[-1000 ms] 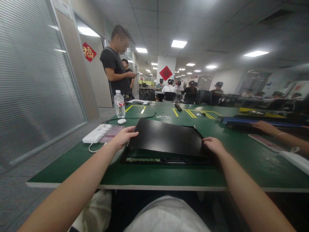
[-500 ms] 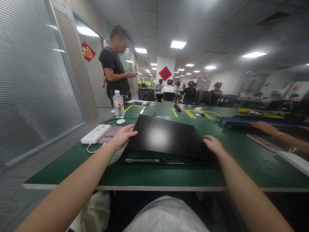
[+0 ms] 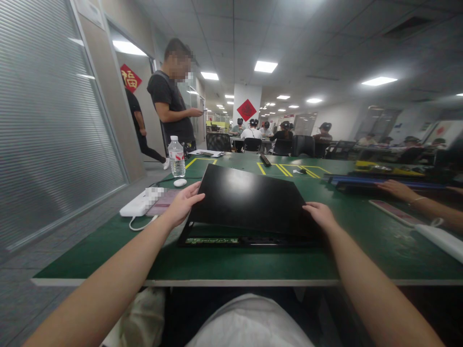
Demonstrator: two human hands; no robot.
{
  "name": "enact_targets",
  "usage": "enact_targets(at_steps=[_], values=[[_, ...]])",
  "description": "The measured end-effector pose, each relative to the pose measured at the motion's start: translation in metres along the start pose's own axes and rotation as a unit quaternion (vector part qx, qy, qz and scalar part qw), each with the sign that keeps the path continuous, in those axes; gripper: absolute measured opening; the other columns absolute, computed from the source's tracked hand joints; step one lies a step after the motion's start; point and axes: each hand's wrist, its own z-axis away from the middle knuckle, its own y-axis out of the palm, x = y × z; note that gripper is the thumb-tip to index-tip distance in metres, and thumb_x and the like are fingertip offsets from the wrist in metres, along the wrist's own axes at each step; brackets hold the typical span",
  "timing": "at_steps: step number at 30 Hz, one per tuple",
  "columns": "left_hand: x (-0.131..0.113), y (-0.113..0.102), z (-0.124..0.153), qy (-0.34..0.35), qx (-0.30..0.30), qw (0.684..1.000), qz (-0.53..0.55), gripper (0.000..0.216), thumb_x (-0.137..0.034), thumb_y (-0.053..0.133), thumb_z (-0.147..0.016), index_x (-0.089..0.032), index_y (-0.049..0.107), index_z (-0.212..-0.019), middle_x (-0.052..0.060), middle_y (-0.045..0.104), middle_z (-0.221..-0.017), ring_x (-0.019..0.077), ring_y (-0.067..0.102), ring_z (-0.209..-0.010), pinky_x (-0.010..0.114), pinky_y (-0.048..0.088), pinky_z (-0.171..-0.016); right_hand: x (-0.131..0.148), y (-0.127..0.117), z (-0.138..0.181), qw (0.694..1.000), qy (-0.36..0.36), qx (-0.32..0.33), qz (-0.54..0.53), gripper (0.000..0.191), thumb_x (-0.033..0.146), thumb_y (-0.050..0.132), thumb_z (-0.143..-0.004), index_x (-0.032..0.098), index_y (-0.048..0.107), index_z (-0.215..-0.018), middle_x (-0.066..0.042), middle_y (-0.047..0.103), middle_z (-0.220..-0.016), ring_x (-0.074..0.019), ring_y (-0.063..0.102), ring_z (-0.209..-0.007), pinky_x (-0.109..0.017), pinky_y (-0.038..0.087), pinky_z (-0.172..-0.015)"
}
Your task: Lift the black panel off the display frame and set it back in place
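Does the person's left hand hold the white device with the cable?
No, the left hand grips the left edge of the black panel, while the white device lies on the green table.

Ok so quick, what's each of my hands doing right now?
Left hand: closed on the black panel, gripping its left edge, thumb on top.
Right hand: closed on the same panel, at its right edge.

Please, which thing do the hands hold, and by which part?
A black panel: left hand at its left edge, right hand at its right edge.
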Motion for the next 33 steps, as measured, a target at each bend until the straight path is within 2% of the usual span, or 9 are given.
enact_targets(at_steps=[5, 9, 12, 15, 18, 23, 28, 31, 33], values=[[-0.005, -0.001, 0.001, 0.042, -0.047, 0.998, -0.018, 0.071, -0.025, 0.08, -0.063, -0.019, 0.061, -0.131, 0.009, 0.07, -0.128, 0.0305, 0.062, -0.122, 0.036, 0.051, -0.1, 0.007, -0.001, 0.002, 0.986, 0.012, -0.003, -0.164, 0.036, 0.026, 0.061, -0.072, 0.019, 0.076, -0.104, -0.008, 0.077, -0.101, -0.0268, 0.07, -0.098, -0.036, 0.054, -0.086], [-0.01, -0.006, 0.001, 0.051, -0.08, 0.995, -0.013, 0.065, -0.025, 0.079, -0.062, -0.018, 0.066, -0.125, 0.008, 0.074, -0.119, 0.0302, 0.066, -0.114, 0.037, 0.051, -0.099, 0.019, -0.008, 0.009, 0.962, -0.027, 0.066, -0.262, 0.053, 0.026, 0.055, -0.074, 0.019, 0.067, -0.125, -0.007, 0.076, -0.104, -0.0262, 0.071, -0.096, -0.037, 0.056, -0.083], [-0.01, -0.006, 0.0, 0.041, -0.085, 0.996, -0.007, 0.06, -0.024, 0.078, -0.062, -0.016, 0.068, -0.121, 0.007, 0.076, -0.113, 0.0289, 0.069, -0.107, 0.036, 0.052, -0.096, 0.025, -0.016, 0.014, 0.936, -0.032, 0.109, -0.334, 0.057, 0.034, 0.052, -0.079, 0.02, 0.06, -0.134, -0.008, 0.075, -0.11, -0.028, 0.071, -0.098, -0.039, 0.057, -0.083], [-0.007, -0.004, 0.0, 0.018, -0.072, 0.997, -0.004, 0.061, -0.023, 0.078, -0.061, -0.016, 0.068, -0.121, 0.007, 0.077, -0.112, 0.0274, 0.07, -0.104, 0.033, 0.052, -0.091, 0.021, -0.02, 0.014, 0.924, -0.003, 0.116, -0.365, 0.05, 0.045, 0.052, -0.082, 0.019, 0.068, -0.122, -0.01, 0.076, -0.104, -0.031, 0.07, -0.099, -0.041, 0.056, -0.085], [-0.006, -0.003, 0.001, 0.009, -0.057, 0.998, -0.015, 0.065, -0.026, 0.078, -0.06, -0.015, 0.066, -0.124, 0.008, 0.077, -0.111, 0.0286, 0.07, -0.101, 0.034, 0.053, -0.087, 0.014, -0.022, 0.011, 0.932, 0.01, 0.102, -0.348, 0.045, 0.051, 0.053, -0.081, 0.019, 0.074, -0.105, -0.011, 0.076, -0.095, -0.0333, 0.069, -0.099, -0.042, 0.056, -0.086], [-0.009, -0.006, -0.001, -0.003, -0.081, 0.996, -0.038, 0.064, -0.03, 0.08, -0.057, -0.014, 0.07, -0.118, 0.007, 0.079, -0.099, 0.0299, 0.071, -0.094, 0.033, 0.053, -0.077, 0.018, -0.025, 0.013, 0.937, 0.035, 0.113, -0.329, 0.044, 0.048, 0.051, -0.08, 0.017, 0.074, -0.101, -0.012, 0.076, -0.088, -0.0351, 0.07, -0.094, -0.046, 0.057, -0.083], [-0.003, -0.006, -0.004, -0.011, -0.083, 0.991, -0.1, 0.054, -0.04, 0.081, -0.06, -0.018, 0.074, -0.109, 0.009, 0.077, -0.109, 0.0322, 0.067, -0.108, 0.037, 0.052, -0.09, 0.02, -0.031, 0.011, 0.935, 0.03, 0.076, -0.345, 0.032, 0.039, 0.048, -0.081, 0.018, 0.072, -0.083, -0.011, 0.072, -0.072, -0.0318, 0.071, -0.086, -0.043, 0.058, -0.08], [0.004, -0.008, -0.006, 0.001, -0.068, 0.978, -0.195, 0.053, -0.051, 0.074, -0.068, -0.018, 0.074, -0.109, 0.012, 0.071, -0.125, 0.0334, 0.06, -0.122, 0.042, 0.045, -0.102, 0.017, -0.034, 0.007, 0.909, 0.059, 0.063, -0.408, 0.015, 0.029, 0.055, -0.076, 0.021, 0.068, -0.073, -0.007, 0.069, -0.063, -0.028, 0.071, -0.074, -0.042, 0.059, -0.074], [0.008, -0.012, -0.008, 0.011, -0.059, 0.958, -0.28, 0.054, -0.053, 0.066, -0.074, -0.018, 0.071, -0.115, 0.012, 0.069, -0.13, 0.0329, 0.057, -0.125, 0.043, 0.042, -0.107, 0.016, -0.035, 0.005, 0.859, 0.082, 0.057, -0.502, 0.007, 0.019, 0.061, -0.068, 0.021, 0.067, -0.071, -0.004, 0.068, -0.06, -0.0266, 0.07, -0.066, -0.042, 0.06, -0.07]])
